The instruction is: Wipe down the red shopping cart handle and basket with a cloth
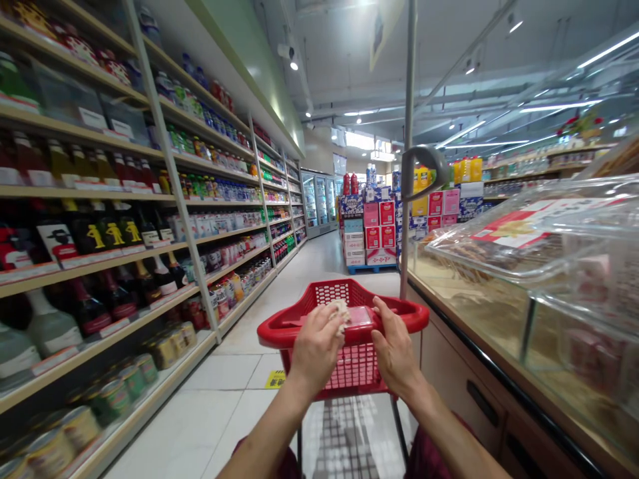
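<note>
A red plastic shopping cart (278, 336) stands directly in front of me, its meshed basket low and its handle side facing me. My left hand (317, 342) is closed on a crumpled whitish cloth (341, 315), over the left part of the cart's near edge. At the right part of that edge, my right hand (393, 342) has its fingers stretched out and thumb apart, with nothing in it. Whether its palm rests on the cart is hard to tell. A pinkish-red panel (360, 317) shows between the two hands.
Shelves of bottles and cans (164, 247) line the left. Close on the right runs a glass-edged counter (449, 309) with clear plastic-covered trays (519, 229). Ahead, stacked boxes (372, 229) stand on a blue pallet, beyond a metal pole (409, 100). Tiled floor (299, 266) leads to glass-door coolers (319, 199).
</note>
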Tool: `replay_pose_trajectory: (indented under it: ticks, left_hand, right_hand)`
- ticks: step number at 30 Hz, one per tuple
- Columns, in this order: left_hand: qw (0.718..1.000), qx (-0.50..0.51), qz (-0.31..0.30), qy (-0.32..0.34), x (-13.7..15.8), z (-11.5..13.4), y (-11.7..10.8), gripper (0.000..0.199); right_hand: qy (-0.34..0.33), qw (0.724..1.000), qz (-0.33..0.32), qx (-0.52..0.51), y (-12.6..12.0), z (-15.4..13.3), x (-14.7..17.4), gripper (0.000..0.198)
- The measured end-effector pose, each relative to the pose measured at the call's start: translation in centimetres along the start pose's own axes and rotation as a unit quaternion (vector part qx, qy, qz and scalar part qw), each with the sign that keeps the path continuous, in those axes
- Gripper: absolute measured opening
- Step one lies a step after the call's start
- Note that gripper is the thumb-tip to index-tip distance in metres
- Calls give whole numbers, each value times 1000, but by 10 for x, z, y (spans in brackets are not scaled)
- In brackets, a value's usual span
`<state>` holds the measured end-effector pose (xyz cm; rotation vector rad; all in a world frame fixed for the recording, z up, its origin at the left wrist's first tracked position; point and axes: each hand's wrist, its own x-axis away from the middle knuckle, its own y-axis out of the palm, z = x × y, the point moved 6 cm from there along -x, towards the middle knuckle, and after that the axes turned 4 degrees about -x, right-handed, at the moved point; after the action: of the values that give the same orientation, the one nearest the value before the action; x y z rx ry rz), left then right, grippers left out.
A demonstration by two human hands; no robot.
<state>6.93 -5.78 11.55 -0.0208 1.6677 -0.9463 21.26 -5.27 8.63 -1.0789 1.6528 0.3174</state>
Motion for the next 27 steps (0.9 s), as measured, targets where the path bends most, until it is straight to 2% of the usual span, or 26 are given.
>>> replay_pose_trajectory:
  ticks: [2,3,7,9,12,14,16,18,23,25,27]
  left_hand:
    - [999,-20,12,-35,3,-13,-6,27]
    - [999,-28,16,-38,2,-11,-5,28]
    - [999,-26,12,30,-9,28,15,30]
    - [998,-20,10,53,-11,37,20,31]
    - [999,-25,13,45,0,15,9,29]
    - [999,-41,25,13,11,-11,-4,28]
    - [997,-64,41,-18,17,-26,-14,27]
    - [996,-76,43,-17,15,-19,-12,28]
    - [997,-47,17,55,-8,34,17,31]
    - [997,-43,14,67,-7,32,17,32]
    - [997,-51,15,61,2,14,8,32]
  right_hand:
    - [-5,1000,10,2,1,-3,0,49]
    - [-7,1000,15,4,1,-4,-1,49]
    - [-17,1000,13,9,1,-3,0,48]
    - [-13,1000,5,7,0,1,0,48]
    - [-4,1000,-1,2,-2,4,1,49]
    - [-7,1000,0,1,-1,2,1,49]
    - [-12,1000,10,7,1,-1,2,49]
    - [-17,999,21,19,3,-4,3,49]
    - [-34,999,3,29,3,-1,4,48]
    - [-27,999,-2,22,0,2,4,48]
    - [-19,1000,-3,15,-1,3,3,49]
